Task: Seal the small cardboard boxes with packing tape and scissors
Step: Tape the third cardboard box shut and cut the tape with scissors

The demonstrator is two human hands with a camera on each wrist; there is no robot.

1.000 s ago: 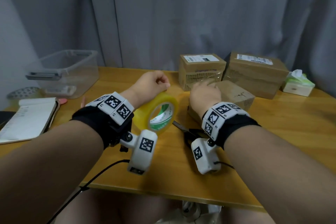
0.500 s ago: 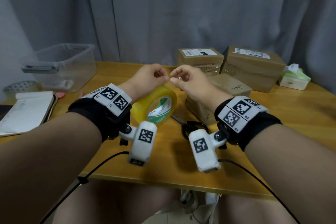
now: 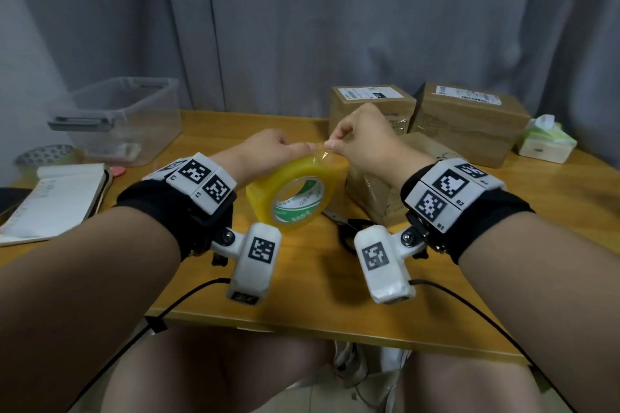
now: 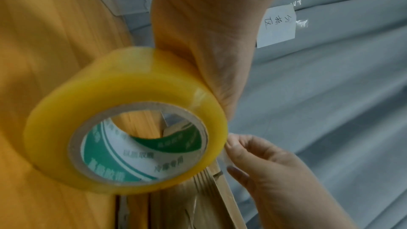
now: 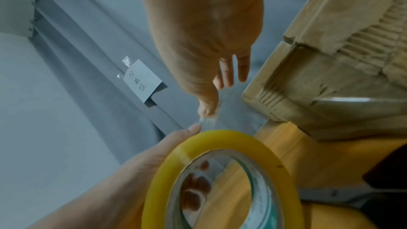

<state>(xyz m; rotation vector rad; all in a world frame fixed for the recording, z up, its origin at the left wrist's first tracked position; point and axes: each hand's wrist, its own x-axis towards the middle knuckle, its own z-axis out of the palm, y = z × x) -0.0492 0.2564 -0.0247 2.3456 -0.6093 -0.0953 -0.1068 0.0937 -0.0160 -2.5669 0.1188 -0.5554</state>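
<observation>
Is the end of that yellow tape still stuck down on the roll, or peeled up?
Peeled up: the right hand pinches a short clear flap lifted off the tape roll.

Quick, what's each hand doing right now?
Left hand: closed around the tape roll, holding it up off the table.
Right hand: pinching the loose tape end at the top of the roll.

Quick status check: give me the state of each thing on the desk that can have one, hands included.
Yellow roll of packing tape: held off the desk, free end lifted.
Left hand: grips the roll.
Right hand: pinches the tape's free end.
Black-handled scissors: lying on the desk, unheld.
Nearest small cardboard box: behind the right hand, seal not visible.
Clear plastic bin: lid off.
</observation>
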